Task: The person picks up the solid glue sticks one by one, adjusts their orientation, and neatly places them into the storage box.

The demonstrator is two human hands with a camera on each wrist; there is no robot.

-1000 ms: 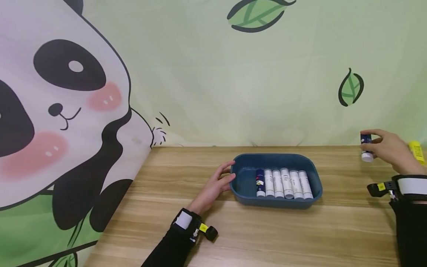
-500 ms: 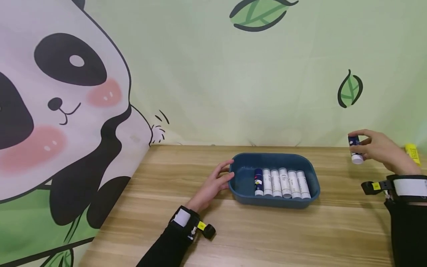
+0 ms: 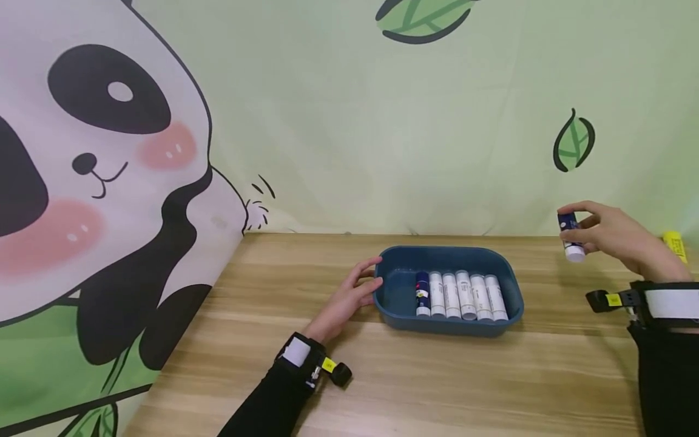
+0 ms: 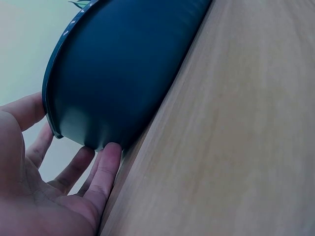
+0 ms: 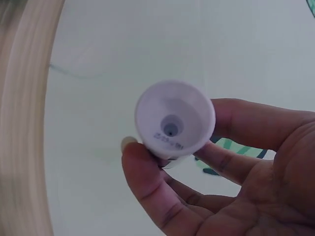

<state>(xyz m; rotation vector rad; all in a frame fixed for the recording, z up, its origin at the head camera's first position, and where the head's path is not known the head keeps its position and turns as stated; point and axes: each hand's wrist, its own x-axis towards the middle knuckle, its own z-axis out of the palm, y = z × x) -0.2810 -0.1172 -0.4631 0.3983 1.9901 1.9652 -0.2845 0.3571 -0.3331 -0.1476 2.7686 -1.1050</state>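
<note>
In the head view a dark blue tub [image 3: 448, 328] stands on the wooden table, holding one navy glue stick [image 3: 423, 294] and several white glue sticks [image 3: 465, 295] side by side. My left hand [image 3: 341, 300] touches the tub's left end, and the left wrist view shows fingertips [image 4: 112, 150] against its outer wall [image 4: 118, 64]. Out to the right, my right hand [image 3: 614, 237] pinches another navy glue stick [image 3: 570, 227] over the table, its white base tilted downward. That base [image 5: 173, 118] faces the camera in the right wrist view, hollow with a small hole.
Behind the right wrist a yellow tube [image 3: 675, 246] is partly hidden. A green backdrop [image 3: 464, 152] with a panda and leaves rises along the table's back edge. The table [image 3: 437, 382] extends in front of the tub.
My right hand has moved left with the navy glue stick, away from the yellow tube. The left hand stays at the tub's end. The head view has shifted slightly.
</note>
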